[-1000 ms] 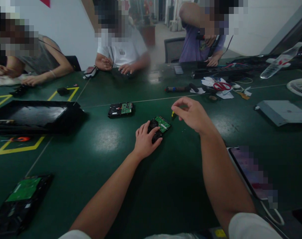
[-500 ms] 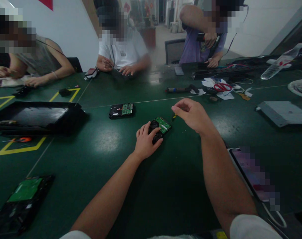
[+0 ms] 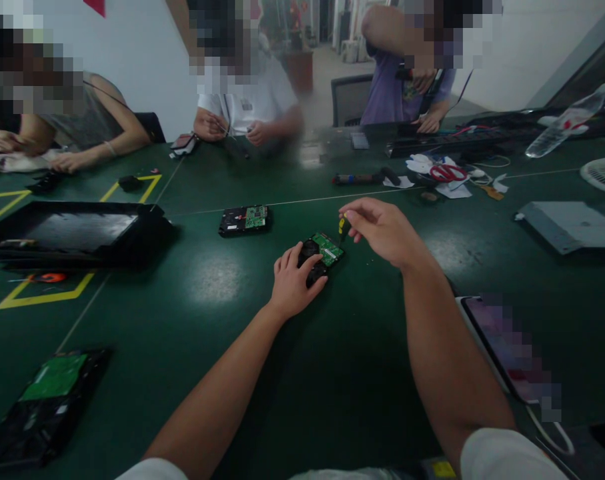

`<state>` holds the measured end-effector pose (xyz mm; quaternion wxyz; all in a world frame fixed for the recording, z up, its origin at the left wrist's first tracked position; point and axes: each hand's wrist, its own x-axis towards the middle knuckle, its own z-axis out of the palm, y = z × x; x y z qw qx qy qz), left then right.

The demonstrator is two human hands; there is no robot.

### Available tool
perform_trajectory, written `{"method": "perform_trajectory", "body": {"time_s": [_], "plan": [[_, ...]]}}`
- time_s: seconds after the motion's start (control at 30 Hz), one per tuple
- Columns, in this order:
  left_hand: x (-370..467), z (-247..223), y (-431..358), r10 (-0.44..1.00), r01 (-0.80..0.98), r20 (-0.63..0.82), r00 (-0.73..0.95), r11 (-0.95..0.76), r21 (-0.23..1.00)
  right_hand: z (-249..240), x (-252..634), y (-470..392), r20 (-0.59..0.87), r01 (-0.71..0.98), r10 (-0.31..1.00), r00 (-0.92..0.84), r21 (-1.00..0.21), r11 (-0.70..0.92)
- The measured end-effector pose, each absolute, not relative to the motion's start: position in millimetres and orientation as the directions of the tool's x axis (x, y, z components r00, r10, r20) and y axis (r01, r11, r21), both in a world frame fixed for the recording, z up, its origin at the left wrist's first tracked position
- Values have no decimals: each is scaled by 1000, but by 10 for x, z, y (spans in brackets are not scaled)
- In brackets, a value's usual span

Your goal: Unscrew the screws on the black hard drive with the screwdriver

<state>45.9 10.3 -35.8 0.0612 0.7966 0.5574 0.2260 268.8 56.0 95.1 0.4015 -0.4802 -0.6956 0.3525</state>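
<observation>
Near the middle of the green table (image 3: 212,373) lies a black hard drive with a green circuit board (image 3: 327,248). My left hand (image 3: 295,280) rests over its near left part, thumb and fingers around the black casing. In my right hand (image 3: 377,230) a small yellow and black screwdriver (image 3: 342,228) is pinched, its shaft pointing down at the right edge of the board. Whether the tip touches a screw is too small to tell. Just to the left sits a second hard drive (image 3: 243,220).
A black tray (image 3: 77,230) and a larger drive (image 3: 47,407) are at left. At right are a tablet (image 3: 507,350), a metal box (image 3: 572,227), red scissors (image 3: 448,173) and a bottle (image 3: 570,120). Three people sit or stand across the table.
The screwdriver in my right hand has swung from slanted to more upright, and my fingers have shifted on its handle. Across the table, a person's hand has lifted slightly.
</observation>
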Motion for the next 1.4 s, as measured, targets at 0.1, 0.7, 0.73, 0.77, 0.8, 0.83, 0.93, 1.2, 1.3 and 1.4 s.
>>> {"method": "perform_trajectory", "body": {"time_s": [0.1,0.7,0.73,0.77,0.8,0.83,0.93,1.2,1.3,1.4], "plan": [[461,-339,98,916,861,292,276,-371,349,934,2695,562,224,393,954,-199,-873,287],[459,-347,104,913,863,292,285,-377,336,945,2725,560,267,510,957,-111,-812,286],[458,-347,104,913,863,292,284,-377,338,956,2719,554,267,492,956,-121,-820,292],[457,-347,104,914,863,291,283,-375,339,967,2711,546,261,472,955,-138,-831,295],[457,-346,104,915,863,290,280,-372,341,978,2703,538,250,455,956,-157,-840,294],[458,-344,103,916,864,289,278,-370,342,987,2696,533,237,441,955,-175,-849,292],[462,-336,101,917,864,288,276,-368,344,992,2684,531,221,407,951,-216,-865,293],[467,-343,101,918,865,287,272,-364,345,950,2695,552,231,390,949,-216,-870,301],[463,-343,100,917,864,292,272,-366,346,935,2695,555,235,418,954,-188,-860,294],[460,-339,100,916,862,290,277,-370,346,922,2692,565,228,436,960,-164,-856,278]]}}
